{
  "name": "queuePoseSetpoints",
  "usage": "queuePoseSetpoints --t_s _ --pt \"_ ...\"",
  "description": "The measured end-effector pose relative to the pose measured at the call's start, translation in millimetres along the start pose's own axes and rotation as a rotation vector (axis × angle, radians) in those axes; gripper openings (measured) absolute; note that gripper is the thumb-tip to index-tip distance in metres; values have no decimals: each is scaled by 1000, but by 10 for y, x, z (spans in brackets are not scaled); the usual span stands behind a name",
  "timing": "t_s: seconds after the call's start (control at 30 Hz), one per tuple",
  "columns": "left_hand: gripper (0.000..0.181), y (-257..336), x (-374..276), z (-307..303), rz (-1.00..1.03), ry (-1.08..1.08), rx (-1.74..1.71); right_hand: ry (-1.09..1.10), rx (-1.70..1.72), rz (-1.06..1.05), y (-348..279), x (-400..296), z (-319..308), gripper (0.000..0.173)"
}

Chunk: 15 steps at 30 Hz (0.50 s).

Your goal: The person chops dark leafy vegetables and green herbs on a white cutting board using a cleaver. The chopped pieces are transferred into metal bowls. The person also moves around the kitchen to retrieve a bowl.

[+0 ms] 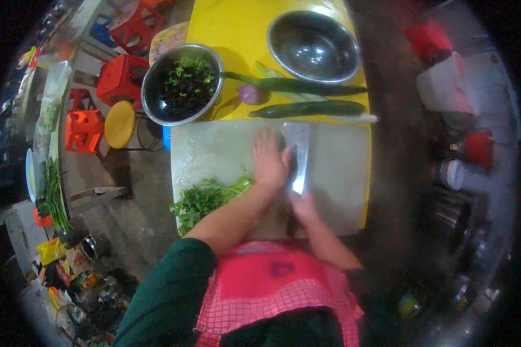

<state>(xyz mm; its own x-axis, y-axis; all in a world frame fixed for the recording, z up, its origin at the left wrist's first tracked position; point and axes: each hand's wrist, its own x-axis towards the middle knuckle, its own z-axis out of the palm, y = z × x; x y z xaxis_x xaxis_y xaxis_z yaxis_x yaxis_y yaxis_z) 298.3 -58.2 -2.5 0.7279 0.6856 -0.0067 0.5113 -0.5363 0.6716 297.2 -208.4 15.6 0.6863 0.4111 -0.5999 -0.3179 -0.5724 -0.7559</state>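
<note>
A broad-bladed cleaver (301,152) is gripped in my right hand (304,209), its shiny blade pointing away from me. My left hand (268,162) lies palm down just left of the blade, over a pale cutting board (338,173). Its thumb is spread towards the cleaver, and I see nothing held in it. Whether the thumb touches the blade is unclear. A heap of leafy green herbs (206,199), like cilantro or celery leaves, rests on the board's left side, partly hidden by my left forearm.
Beyond the board, two cucumbers (308,109), a purple onion (248,94) and pale stalks lie on a yellow table (239,26). A steel bowl (182,84) holds dark food topped with chopped greens. Another steel bowl (314,45) stands right. Red plastic stools (119,78) are at left.
</note>
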Motion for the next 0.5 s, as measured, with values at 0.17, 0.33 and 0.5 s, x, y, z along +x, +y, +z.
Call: queuePoseSetpoints --t_s 0.17,0.33,0.5 --pt "58 4 -113 -11 -33 51 -138 -67 -42 -62 -48 87 179 31" --pt "51 143 -175 -103 -72 78 -381 -61 -42 -182 235 204 239 33" --pt "50 272 100 -597 48 198 -506 -141 111 -45 -752 -106 254 28"
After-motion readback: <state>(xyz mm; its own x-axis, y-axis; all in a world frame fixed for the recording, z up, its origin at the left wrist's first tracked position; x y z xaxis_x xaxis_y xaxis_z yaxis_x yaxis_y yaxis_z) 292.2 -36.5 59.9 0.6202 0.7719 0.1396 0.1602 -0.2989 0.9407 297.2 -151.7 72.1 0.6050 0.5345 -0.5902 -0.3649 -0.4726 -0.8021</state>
